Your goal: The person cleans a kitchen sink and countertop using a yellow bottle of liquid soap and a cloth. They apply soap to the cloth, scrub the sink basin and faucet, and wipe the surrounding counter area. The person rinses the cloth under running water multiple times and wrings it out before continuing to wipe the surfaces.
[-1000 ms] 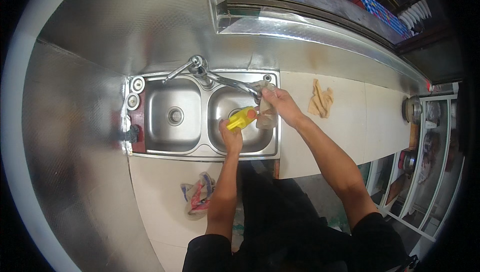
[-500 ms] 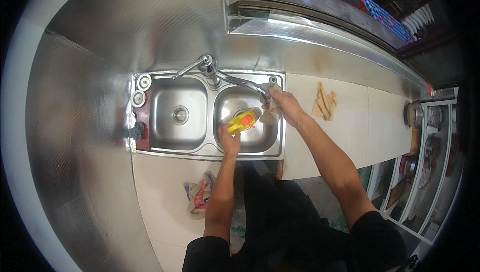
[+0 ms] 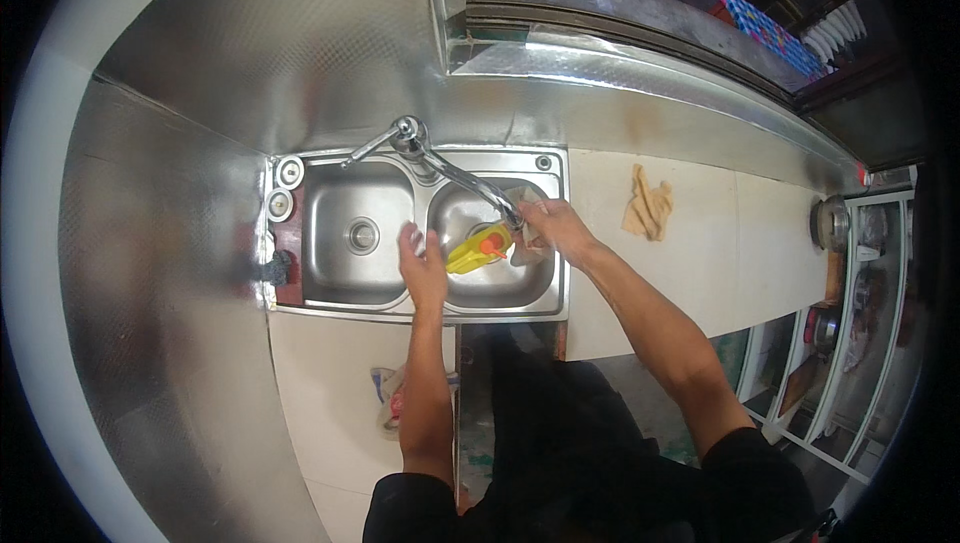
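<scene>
My right hand [image 3: 558, 230] is closed around a thin greyish-beige cloth [image 3: 530, 249] at the outlet end of the chrome faucet [image 3: 463, 178]. Part of the cloth hangs over the right basin [image 3: 497, 290]. A yellow plastic bottle with an orange cap [image 3: 478, 249] is in that basin, below the spout; I cannot tell how it rests. My left hand [image 3: 424, 271], slightly blurred, is over the divider between the basins. Its fingers are apart and hold nothing, just left of the bottle. Bare metal and a drain show in the left basin [image 3: 345, 268].
Two drain strainers [image 3: 284, 189] and a dark scrubber [image 3: 277, 267] sit along the sink's left edge. A tan cloth [image 3: 648, 205] lies on the right counter [image 3: 700, 273]. Another cloth [image 3: 388, 395] is partly behind my left forearm. A white rack [image 3: 835, 343] stands far right.
My left hand has let go of the yellow bottle and moved left. The faucet spout has swung nearer to me and leftward, along with my right hand and the cloth.
</scene>
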Tool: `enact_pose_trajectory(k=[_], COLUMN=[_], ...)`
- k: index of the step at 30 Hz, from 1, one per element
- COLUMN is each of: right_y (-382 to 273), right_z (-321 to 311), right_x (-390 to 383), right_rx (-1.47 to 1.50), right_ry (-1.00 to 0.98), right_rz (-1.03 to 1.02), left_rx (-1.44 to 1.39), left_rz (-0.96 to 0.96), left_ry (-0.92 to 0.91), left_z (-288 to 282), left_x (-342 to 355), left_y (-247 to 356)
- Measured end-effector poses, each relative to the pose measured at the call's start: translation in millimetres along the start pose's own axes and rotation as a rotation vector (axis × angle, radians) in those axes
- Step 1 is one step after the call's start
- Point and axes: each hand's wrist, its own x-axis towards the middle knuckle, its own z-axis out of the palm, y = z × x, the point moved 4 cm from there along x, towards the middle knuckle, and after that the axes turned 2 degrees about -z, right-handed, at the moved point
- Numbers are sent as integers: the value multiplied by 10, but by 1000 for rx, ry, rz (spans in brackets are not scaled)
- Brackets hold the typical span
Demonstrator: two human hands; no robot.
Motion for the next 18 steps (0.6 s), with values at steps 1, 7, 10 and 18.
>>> enact_pose_trajectory(k=[1, 7, 10, 18], right_y=[22, -50, -20, 141], right_z=[-5, 272, 36, -528], right_x=[-7, -143, -126, -420], right_rx=[-8, -244, -206, 44], right_ry=[-8, -24, 125, 176], right_rz=[28, 73, -7, 75], left_rx=[-36, -364, -516, -445], left_rz=[36, 105, 22, 105], left_ry=[24, 114, 163, 27], left_z=[-42, -220, -261, -267], left_x=[87, 667, 830, 915], left_y=[421, 1433, 1575, 1846])
